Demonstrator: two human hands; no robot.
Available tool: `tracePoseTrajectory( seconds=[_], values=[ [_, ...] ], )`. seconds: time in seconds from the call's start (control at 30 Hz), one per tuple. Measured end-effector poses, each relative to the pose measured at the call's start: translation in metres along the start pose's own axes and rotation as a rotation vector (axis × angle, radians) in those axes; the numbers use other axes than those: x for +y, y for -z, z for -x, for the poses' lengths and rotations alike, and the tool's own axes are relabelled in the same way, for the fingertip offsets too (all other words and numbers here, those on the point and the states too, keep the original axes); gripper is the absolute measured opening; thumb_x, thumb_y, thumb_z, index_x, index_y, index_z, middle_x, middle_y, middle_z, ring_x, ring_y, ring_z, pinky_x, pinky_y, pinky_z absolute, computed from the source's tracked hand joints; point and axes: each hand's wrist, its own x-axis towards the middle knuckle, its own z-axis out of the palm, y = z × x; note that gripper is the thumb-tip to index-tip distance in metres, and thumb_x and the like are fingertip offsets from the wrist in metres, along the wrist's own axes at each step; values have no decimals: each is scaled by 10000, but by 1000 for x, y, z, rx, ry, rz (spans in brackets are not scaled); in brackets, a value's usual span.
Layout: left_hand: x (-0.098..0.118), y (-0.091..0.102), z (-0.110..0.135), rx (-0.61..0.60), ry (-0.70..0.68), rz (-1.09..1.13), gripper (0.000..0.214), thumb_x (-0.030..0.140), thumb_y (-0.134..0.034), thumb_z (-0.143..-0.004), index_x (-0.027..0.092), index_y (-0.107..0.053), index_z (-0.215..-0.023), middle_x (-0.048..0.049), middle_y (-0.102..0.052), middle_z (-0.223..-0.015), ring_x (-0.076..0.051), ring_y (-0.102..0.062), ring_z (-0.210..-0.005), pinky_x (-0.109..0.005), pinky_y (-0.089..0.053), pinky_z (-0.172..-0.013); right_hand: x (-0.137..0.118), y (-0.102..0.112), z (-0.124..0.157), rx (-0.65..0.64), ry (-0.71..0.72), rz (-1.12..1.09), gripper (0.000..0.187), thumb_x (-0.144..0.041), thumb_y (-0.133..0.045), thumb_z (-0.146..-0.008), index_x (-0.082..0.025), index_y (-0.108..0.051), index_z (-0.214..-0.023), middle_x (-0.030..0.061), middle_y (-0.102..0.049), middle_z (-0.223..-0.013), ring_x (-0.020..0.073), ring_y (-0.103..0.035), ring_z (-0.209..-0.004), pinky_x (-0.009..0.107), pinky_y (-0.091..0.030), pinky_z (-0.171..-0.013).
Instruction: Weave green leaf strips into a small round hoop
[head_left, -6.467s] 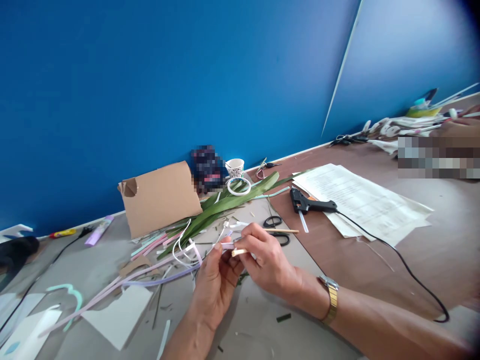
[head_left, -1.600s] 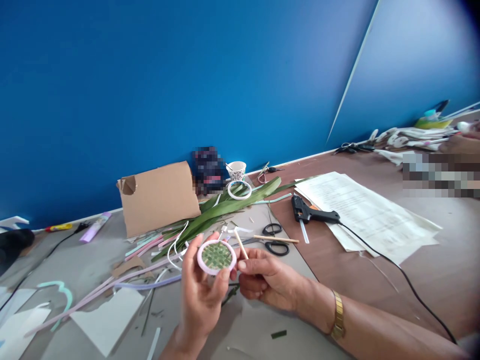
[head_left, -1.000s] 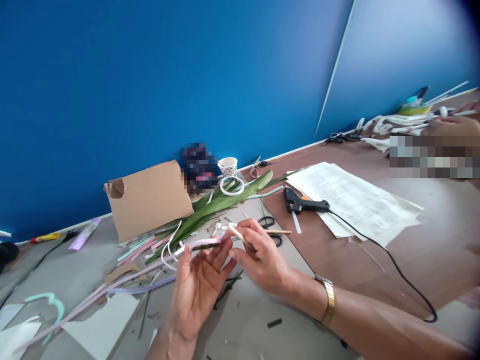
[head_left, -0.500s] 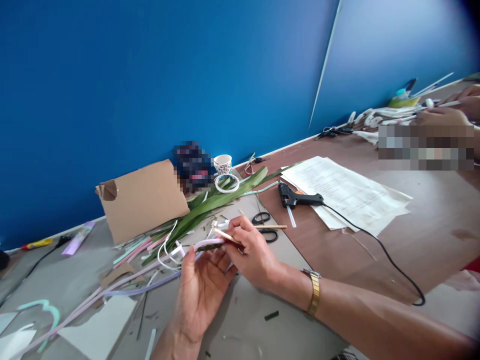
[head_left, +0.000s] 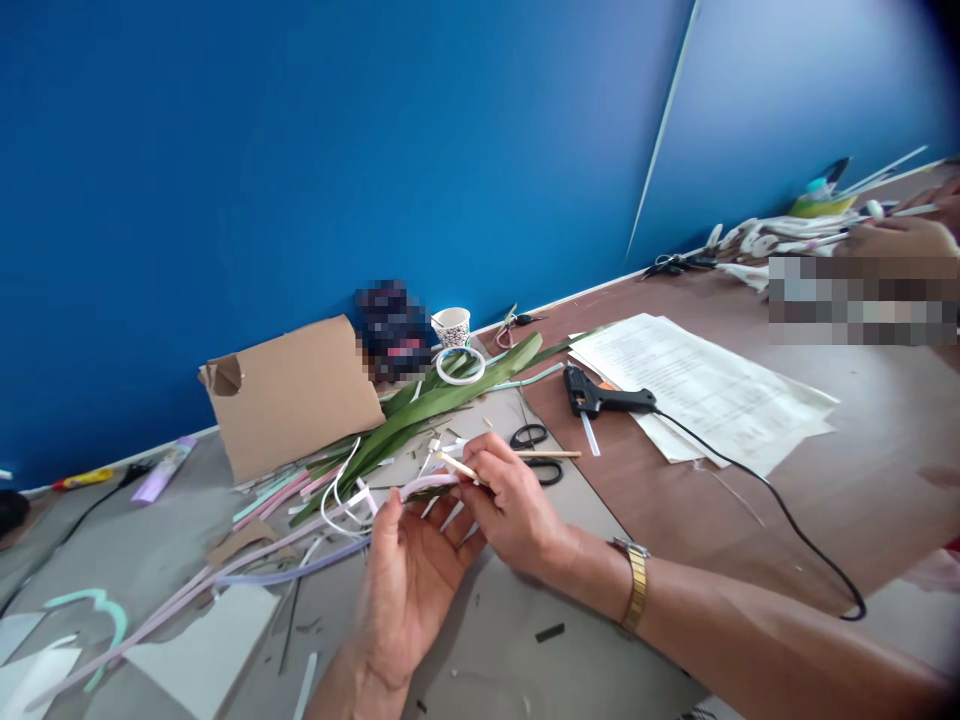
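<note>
My left hand [head_left: 420, 575] is palm up, with its thumb and fingers closed on a pale pink strip [head_left: 427, 484] that has a dark green leaf piece along its underside. Closed at the other end of that strip is my right hand [head_left: 517, 510], which also pinches a short pale wooden stick [head_left: 459, 467] between thumb and fingers. The fingers hide part of both. Black-handled scissors [head_left: 541, 472] lie just beyond my right hand. A thin wooden rod [head_left: 555, 455] shows across them; whether it joins the pinched stick, I cannot tell.
Long green leaves [head_left: 442, 400], pink and lilac strips [head_left: 187, 590] and scraps cover the grey board. A glue gun [head_left: 600, 392] with a black cord lies right, by printed papers [head_left: 705, 385]. Cardboard [head_left: 300, 400] and a paper cup [head_left: 452, 327] stand behind. Another person's hand [head_left: 900, 240] is far right.
The whole scene has shifted slightly to the right in the view. Both hands keep nearly the same grip on the pink strip and the stick.
</note>
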Motion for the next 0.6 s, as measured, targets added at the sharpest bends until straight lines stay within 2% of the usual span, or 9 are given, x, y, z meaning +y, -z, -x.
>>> tracePoseTrajectory(
  seconds=[0.13,0.3,0.43,0.6],
  values=[
    [-1,1,2,21,35,-19,336,482,-588,-818,176,-690,-914,-84,-695,-976,-217,-654,-919,-348,-514,-826,0,0,1,13,-13,-32,140,-75,-481,-814,-197,-548,-799,62,-605,-959,157,-607,-846,270,-482,-751],
    [-3,4,0,-24,-50,-89,341,468,-564,-849,184,-692,-990,-82,-691,-1015,-205,-638,-938,-338,-506,-845,-2,1,2,-66,-282,-48,91,-159,-469,-857,-205,-548,-865,3,-636,-706,135,-615,-590,227,-460,-547],
    [-4,8,-2,-64,-116,-155,346,434,-536,-880,209,-660,-1111,-81,-689,-1068,-196,-622,-979,-341,-494,-875,-4,2,0,-13,-250,30,63,-160,-507,-820,-200,-555,-811,-15,-612,-645,124,-571,-569,219,-429,-553],
    [-4,12,-3,-38,-134,-203,337,408,-595,-849,214,-662,-1116,-74,-682,-1113,-208,-614,-1022,-346,-489,-901,-3,3,-4,-5,-240,34,83,-173,-485,-811,-199,-548,-764,-28,-568,-592,116,-512,-531,209,-375,-512]
  ],
)
